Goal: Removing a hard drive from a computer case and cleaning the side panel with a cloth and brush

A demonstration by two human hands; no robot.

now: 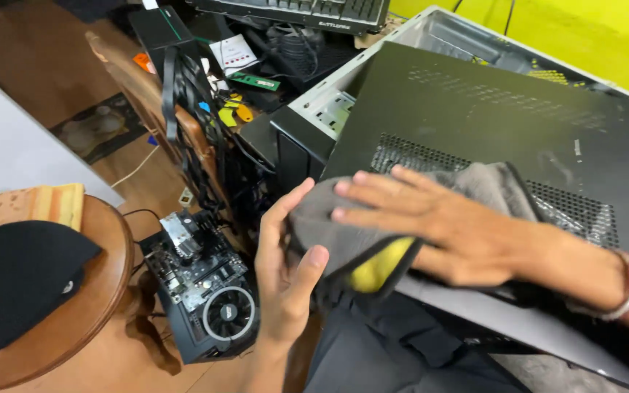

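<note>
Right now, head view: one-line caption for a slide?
Right hand presses a grey cloth on a black case panel; left hand grips its edge.

Brown wooden floor (pixel 30 51) is seen upper left. A bright yellow-green wall (pixel 584 33) is seen upper right. A round wooden stool (pixel 89 306) is placed at left, a wooden chair frame (pixel 140 80) beside it. Lighting is even.
</note>
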